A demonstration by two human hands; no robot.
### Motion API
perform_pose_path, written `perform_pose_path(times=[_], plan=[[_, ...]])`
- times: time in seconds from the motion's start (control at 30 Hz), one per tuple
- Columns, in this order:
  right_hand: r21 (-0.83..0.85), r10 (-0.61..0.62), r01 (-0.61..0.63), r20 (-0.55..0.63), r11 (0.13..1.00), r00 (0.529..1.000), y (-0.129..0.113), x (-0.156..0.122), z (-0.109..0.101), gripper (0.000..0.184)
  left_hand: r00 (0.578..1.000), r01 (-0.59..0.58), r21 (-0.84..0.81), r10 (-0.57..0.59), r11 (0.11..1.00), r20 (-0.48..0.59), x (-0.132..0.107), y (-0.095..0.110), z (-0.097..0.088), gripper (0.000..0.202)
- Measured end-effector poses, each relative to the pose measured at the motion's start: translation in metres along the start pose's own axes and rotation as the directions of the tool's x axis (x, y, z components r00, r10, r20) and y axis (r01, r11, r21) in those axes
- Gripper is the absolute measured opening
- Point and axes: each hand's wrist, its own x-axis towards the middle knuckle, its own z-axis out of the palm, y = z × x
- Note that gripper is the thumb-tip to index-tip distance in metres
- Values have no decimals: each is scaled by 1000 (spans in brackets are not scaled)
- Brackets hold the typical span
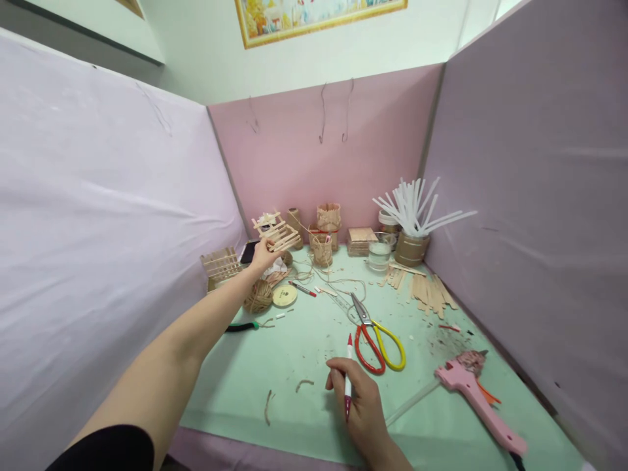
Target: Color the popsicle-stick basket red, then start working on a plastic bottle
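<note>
My left hand (265,255) reaches to the back left, its fingers closed on a small rack of wooden craft sticks (279,234) raised above the table. Near the front edge my right hand (360,399) holds a marker pen (348,383) upright between thumb and fingers, its red tip pointing away from me. Just beyond that hand lie scissors (371,337) with one red and one yellow handle. A ball of twine (258,296) and a round cream disc (284,296) sit below my left forearm and hand.
A pink glue gun (478,399) lies at right. White glue sticks (415,206) stand in a brown pot at the back right, near loose craft sticks (429,294) and a glass of water (379,254). Green-handled pliers (242,326) lie left. Fabric partitions enclose three sides.
</note>
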Motion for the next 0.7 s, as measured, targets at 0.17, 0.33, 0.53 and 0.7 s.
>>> perform_pose_path(times=[0.17,0.33,0.53,0.7], plan=[[1,6,-6,26,1000,1000,0,-1,-2,16,997,-69,29,68,997,44,2,-4,9,32],[24,7,-8,26,1000,1000,7,-8,3,15,988,-135,21,133,991,77,4,-2,14,30],[22,59,-59,-1,998,998,13,-19,13,18,962,-252,-37,255,967,100,21,42,24,33],[-9,76,-76,-26,997,997,14,-20,16,19,943,-204,-160,238,966,233,32,106,56,39]])
